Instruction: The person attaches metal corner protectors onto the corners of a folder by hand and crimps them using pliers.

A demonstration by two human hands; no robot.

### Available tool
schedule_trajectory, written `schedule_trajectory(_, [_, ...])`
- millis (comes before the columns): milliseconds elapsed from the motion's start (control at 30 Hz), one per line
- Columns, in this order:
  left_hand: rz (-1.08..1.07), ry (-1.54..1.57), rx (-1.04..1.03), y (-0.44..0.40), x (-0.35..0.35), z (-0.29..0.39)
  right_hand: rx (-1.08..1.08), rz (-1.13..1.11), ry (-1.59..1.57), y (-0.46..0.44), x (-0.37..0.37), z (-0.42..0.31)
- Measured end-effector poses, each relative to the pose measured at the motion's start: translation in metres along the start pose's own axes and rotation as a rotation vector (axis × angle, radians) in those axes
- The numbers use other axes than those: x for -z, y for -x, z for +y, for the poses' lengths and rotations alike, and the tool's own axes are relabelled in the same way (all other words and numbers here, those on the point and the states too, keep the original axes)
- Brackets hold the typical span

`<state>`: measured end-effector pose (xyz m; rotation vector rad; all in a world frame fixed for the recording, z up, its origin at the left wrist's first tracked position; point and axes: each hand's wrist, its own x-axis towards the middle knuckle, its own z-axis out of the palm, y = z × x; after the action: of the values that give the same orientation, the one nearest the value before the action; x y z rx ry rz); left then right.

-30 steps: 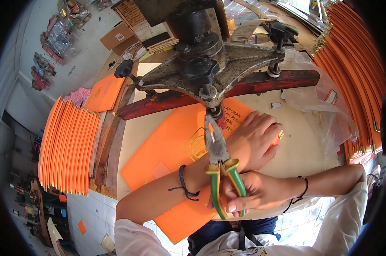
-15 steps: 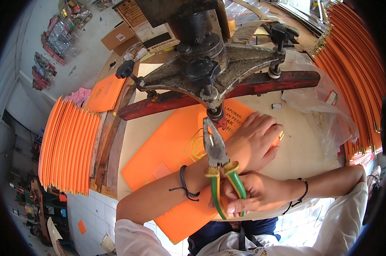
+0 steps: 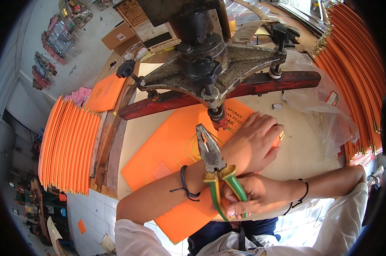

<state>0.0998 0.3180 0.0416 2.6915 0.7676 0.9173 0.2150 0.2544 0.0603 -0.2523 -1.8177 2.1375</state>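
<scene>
An orange folder (image 3: pixel 159 145) with gold printing lies slanted under the press, metal corners showing at its right edge. My left hand (image 3: pixel 252 141) rests on the folder's right part, palm down with its fingers apart. Crossed beneath the left forearm, my right hand (image 3: pixel 257 194) is closed around the green and yellow handles of pliers (image 3: pixel 214 164). The plier jaws point up and a little left, in front of the folder's gold emblem and below the press's red-tipped rod (image 3: pixel 217 117). The jaws look nearly closed, with nothing visible between them.
The dark metal press head (image 3: pixel 206 59) and its red bar (image 3: pixel 265 85) hang over the table. Orange folders stand stacked at left (image 3: pixel 67 147) and right (image 3: pixel 355 81). Clear plastic sheeting (image 3: pixel 321 113) and a small pale block (image 3: pixel 277 106) lie at right.
The pliers' jaws have swung slightly left and down, away from the press's rod. The left hand and the folder stay in place.
</scene>
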Motion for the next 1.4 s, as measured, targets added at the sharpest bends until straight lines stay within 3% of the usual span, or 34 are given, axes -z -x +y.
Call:
schedule_trajectory(133, [0.013,0.003,-0.001,0.0,-0.001,0.0,-0.07,0.061,-0.091,0.0,-0.003,-0.005])
schedule_trajectory(233, [0.016,0.004,-0.006,0.0,0.0,0.0,-0.039,-0.063,0.081,0.0,0.005,0.002])
schedule_trajectory(333, [0.031,0.007,-0.016,0.002,0.0,0.0,0.13,-0.052,0.142,-0.002,0.003,0.005])
schedule_trajectory(433, [0.028,0.004,-0.012,0.002,-0.002,-0.001,0.107,-0.028,0.179,0.0,0.003,-0.001])
schedule_trajectory(733, [0.065,0.03,-0.029,0.003,-0.002,-0.002,0.214,-0.084,0.039,0.004,0.005,0.008])
schedule_trajectory(833, [0.064,0.042,-0.023,0.003,0.001,-0.001,0.456,-0.036,0.377,0.0,0.004,-0.004])
schedule_trajectory(933, [0.048,0.028,-0.018,0.004,0.003,0.0,0.309,0.0,0.469,0.0,-0.001,-0.008])
schedule_trajectory(967, [0.04,0.025,-0.017,0.004,0.003,0.0,0.441,0.088,0.49,-0.006,-0.006,-0.003])
schedule_trajectory(1167, [0.028,0.01,-0.016,0.004,0.004,0.0,0.228,-0.015,0.526,0.002,-0.002,-0.008])
schedule_trajectory(1400, [0.017,-0.006,-0.01,0.004,0.004,0.001,0.27,0.001,0.536,0.001,-0.002,-0.005])
